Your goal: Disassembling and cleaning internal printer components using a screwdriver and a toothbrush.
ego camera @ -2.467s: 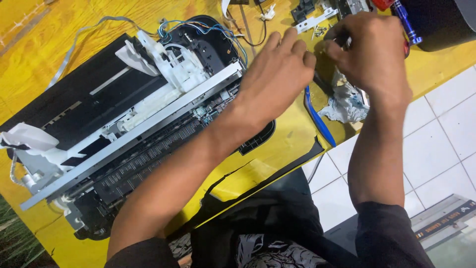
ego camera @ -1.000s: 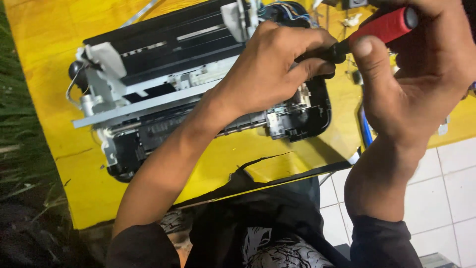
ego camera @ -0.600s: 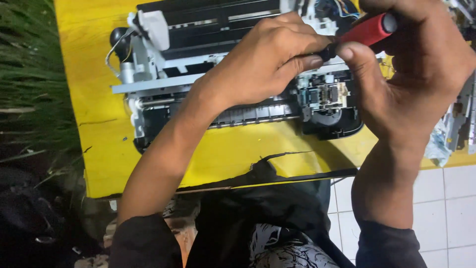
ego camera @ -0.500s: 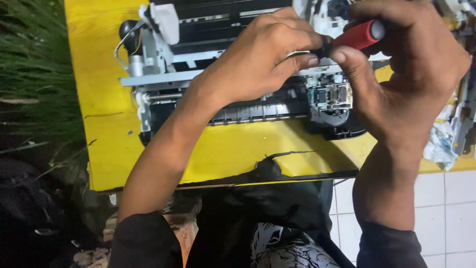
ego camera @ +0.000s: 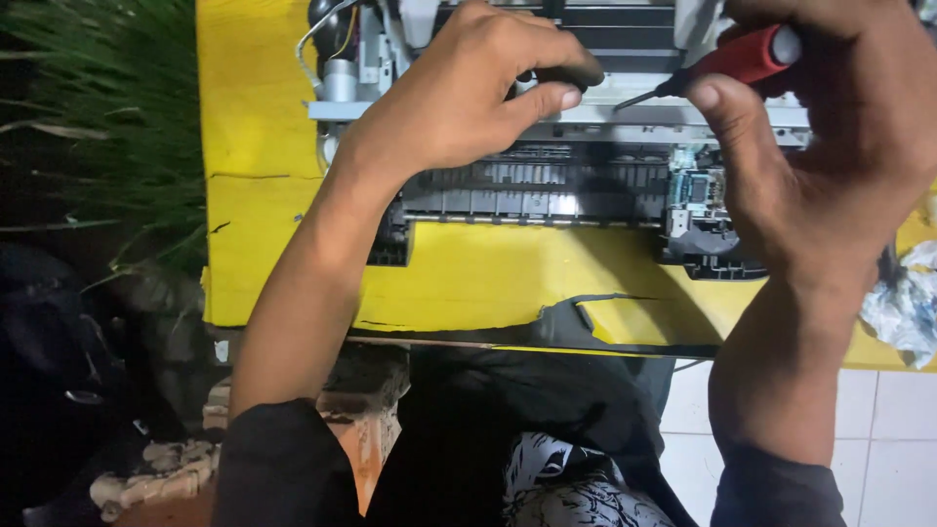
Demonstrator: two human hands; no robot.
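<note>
- Yellow tabletop [ego camera: 264, 185], scuffed and cracked near the front edge, carries everything; grass lies beyond its left side and white floor tiles show at lower right.
- The opened printer [ego camera: 547, 185] sits at the table's far side, casing off, with a grey metal rail [ego camera: 625, 114] running across it and a small circuit board [ego camera: 699, 187] exposed toward the right end.
- The left hand [ego camera: 468, 88] rests on top of the chassis, fingers curled and pressed down over a dark part, thumb lying along the rail (a steadying hold, by the look of it).
- The right hand [ego camera: 839, 146] is closed around a red-handled screwdriver [ego camera: 727, 66], thumb pinching the handle; its thin shaft slants down-left with the tip at the rail.
- To do this well, I judge the tip should seat squarely before turning, with the left hand keeping the frame from shifting.
- Crumpled white tissue [ego camera: 903, 303] lies at the right edge.
</note>
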